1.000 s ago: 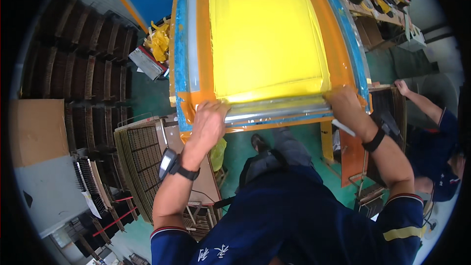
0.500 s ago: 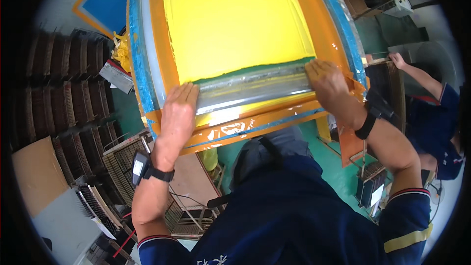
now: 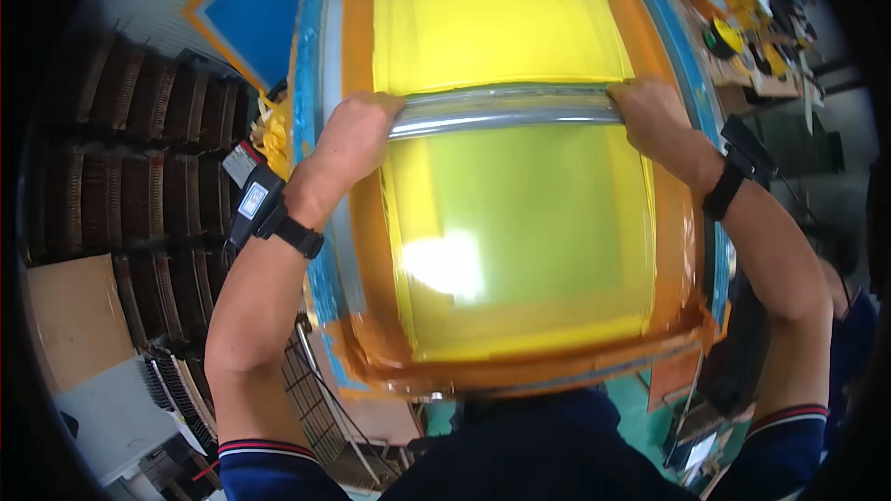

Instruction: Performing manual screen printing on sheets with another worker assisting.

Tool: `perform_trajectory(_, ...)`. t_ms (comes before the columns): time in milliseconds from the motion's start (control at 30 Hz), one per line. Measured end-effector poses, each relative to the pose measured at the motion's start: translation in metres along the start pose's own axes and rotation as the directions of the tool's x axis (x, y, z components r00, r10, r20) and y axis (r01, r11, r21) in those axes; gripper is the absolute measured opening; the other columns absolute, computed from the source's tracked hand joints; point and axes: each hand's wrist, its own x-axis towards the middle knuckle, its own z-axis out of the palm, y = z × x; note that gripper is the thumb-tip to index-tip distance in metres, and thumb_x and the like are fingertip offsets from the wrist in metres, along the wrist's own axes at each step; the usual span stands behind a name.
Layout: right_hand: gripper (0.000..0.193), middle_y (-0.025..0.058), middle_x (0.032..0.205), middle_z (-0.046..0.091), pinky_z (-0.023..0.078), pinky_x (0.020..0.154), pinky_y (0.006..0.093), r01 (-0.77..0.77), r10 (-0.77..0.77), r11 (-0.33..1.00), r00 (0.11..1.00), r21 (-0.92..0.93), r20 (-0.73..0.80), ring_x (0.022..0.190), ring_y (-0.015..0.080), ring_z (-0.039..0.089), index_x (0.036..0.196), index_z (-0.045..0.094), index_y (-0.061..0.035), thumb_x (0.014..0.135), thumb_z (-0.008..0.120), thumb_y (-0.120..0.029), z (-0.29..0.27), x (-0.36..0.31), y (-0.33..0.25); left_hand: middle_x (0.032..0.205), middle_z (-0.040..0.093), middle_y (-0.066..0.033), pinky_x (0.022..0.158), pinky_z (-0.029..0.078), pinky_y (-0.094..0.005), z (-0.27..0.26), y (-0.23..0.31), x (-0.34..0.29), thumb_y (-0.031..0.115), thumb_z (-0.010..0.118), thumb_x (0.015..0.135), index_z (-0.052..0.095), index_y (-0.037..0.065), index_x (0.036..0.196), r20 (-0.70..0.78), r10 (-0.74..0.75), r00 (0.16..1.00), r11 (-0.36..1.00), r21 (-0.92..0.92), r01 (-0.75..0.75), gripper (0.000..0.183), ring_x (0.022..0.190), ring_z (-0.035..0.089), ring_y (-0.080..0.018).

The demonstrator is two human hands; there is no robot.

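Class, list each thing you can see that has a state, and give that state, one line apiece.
Silvery bar: held crosswise over the yellow screen
Left hand: closed on the bar's left end
Right hand: closed on its right end
Yellow screen: bright beyond the bar, greener nearer
Black wrist straps: fastened
Yellow plastic: crumpled

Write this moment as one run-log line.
left hand: grips left end of metal bar | right hand: grips its right end | bar: spans yellow screen | orange tape: along screen's sides

Right of the dark rack [image 3: 119, 190] is yellow plastic [image 3: 272, 136]; upper right, a blue panel [image 3: 264, 14]; lower left, brown cardboard [image 3: 82, 320].
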Motion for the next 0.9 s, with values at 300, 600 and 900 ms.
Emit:
perform_trajectory(300,0.013,0.0168,0.082,0.067,0.052,0.076,0.0445,-0.035,0.036,0.998,0.999,-0.047,0.012,0.084,0.0357,0.065,0.085,0.068,-0.0055,0.073,0.063,-0.001,0.009,0.166,0.087,0.092,0.066,-0.0229,0.08,0.051,-0.0451,0.008,-0.128,0.148,0.002,0.058,0.077,0.068,0.004,0.109,0.106,-0.051,0.993,0.994,0.105,0.04,0.033,0.086,0.063,-0.0407)
perform_trajectory(600,0.017,0.0192,0.09,0.069,0.054,0.077,0.0427,-0.011,0.013,0.98,1.0,-0.199,0.012,0.088,0.0331,0.067,0.083,0.07,-0.0059,0.069,0.062,-0.01,0.001,0.3,0.163,0.095,0.066,-0.0221,0.082,0.05,-0.0481,0.011,-0.238,0.269,0.008,0.059,0.076,0.065,0.011,0.118,0.022,0.034,0.999,0.982,0.183,-0.037,0.042,0.086,0.062,-0.0413)
perform_trajectory(900,0.023,0.0179,0.084,0.069,0.054,0.069,0.0457,0.085,-0.088,0.977,0.996,-0.193,-0.007,0.079,0.0366,0.067,0.088,0.069,-0.0034,0.07,0.068,-0.017,-0.043,0.362,0.165,0.135,0.053,-0.0176,0.101,0.043,-0.0387,-0.027,-0.186,0.21,0.019,0.074,0.076,0.046,0.009,0.138,-0.38,-0.226,0.897,0.962,0.061,0.268,0.07,0.123,0.051,-0.0358)
